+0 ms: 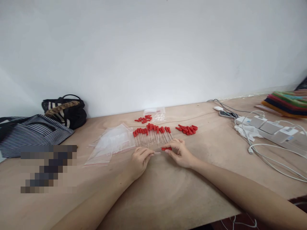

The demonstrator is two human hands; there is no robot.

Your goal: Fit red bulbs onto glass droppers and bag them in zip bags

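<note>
Between its thumb and fingers, my left hand (140,159) pinches a thin clear dropper tube (157,153), one end pointing right. My right hand (180,153) is closed on a red rubber bulb (166,149), held just right of the tube; the two are apart. Beyond my hands lies a row of droppers with red bulbs on their tubes (152,132). Loose red bulbs (188,129) form a pile to the right, and a smaller group of red bulbs (144,118) lies farther back, beside a bag with clear tubes (159,117).
Clear zip bags (103,145) overlap left of the droppers. A striped bag (40,134) and a black bag (69,111) stand at the far left. On the right are a power strip with chargers (275,131), white cables (268,163) and stacked coloured cloths (287,103).
</note>
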